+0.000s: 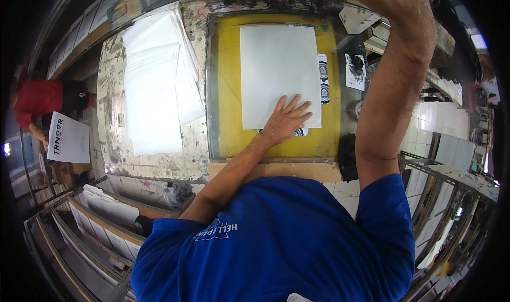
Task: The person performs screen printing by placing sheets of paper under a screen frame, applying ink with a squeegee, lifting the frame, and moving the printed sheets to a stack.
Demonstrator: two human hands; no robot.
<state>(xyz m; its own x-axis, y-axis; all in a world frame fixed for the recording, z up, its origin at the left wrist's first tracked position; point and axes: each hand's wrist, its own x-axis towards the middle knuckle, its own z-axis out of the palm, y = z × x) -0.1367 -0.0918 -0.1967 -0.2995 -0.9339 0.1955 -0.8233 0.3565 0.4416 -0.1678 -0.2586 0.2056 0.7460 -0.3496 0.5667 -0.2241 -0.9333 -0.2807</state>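
My left hand [287, 120] lies with its fingers spread on the lower right part of a large white sheet [279, 63]. Beneath the sheet is a yellow panel [226, 97] in a frame, which looks like a printing screen. Strips of a black-and-white printed design [324, 79] show past the sheet's right edge and just below the hand. My right arm [385, 111] is raised and bent over the right side of the bench. Its hand is cut off by the top edge of the picture, so its fingers are hidden.
Loosely stacked white sheets [154, 100] lie on the paint-spattered table [114, 121] at left. An ink-smeared paper [355, 71] lies right of the panel. Racks [106, 225] stand at lower left. A person in red [40, 100] holds a printed sheet [69, 137].
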